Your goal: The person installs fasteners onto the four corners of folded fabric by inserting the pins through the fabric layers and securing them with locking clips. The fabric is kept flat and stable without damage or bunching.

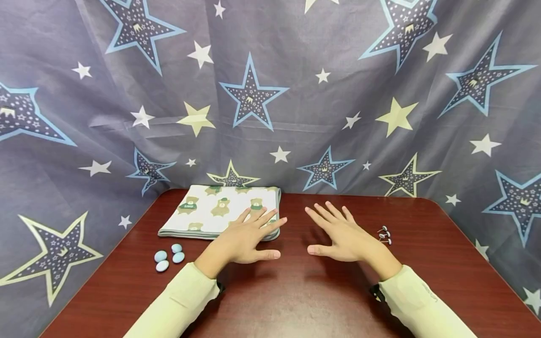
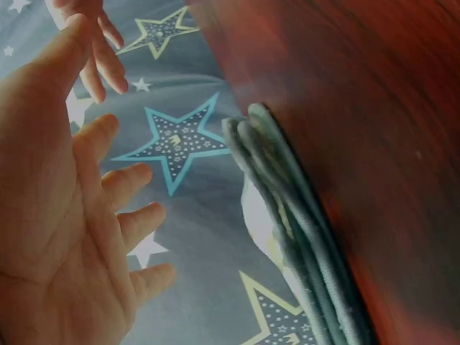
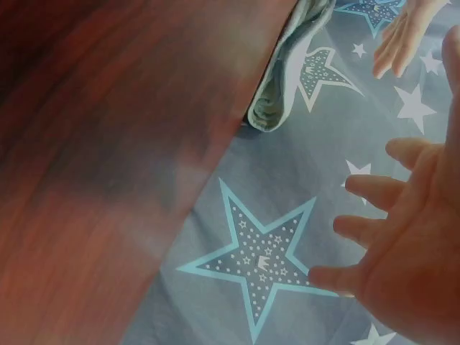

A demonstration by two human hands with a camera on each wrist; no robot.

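Observation:
Both hands hover palm down over the table with fingers spread, holding nothing. The left hand (image 1: 245,237) overlaps the near right part of a folded cloth (image 1: 220,209), white with brown bears and a grey-green edging. In the left wrist view the cloth's stacked folds (image 2: 287,223) show beside the spread left fingers. Right of centre is the right hand (image 1: 344,237), its thumb pointing toward the left one. Several small pale blue, rounded pieces (image 1: 178,257) lie left of the left hand. Several small pins with pale round heads (image 1: 382,236) lie to the right hand's right.
A dark red-brown wooden table (image 1: 296,300) bears everything. Behind and at both sides hangs a grey curtain (image 1: 296,103) printed with stars, meeting the table's far edge. The folded cloth lies at the back left, close to that curtain.

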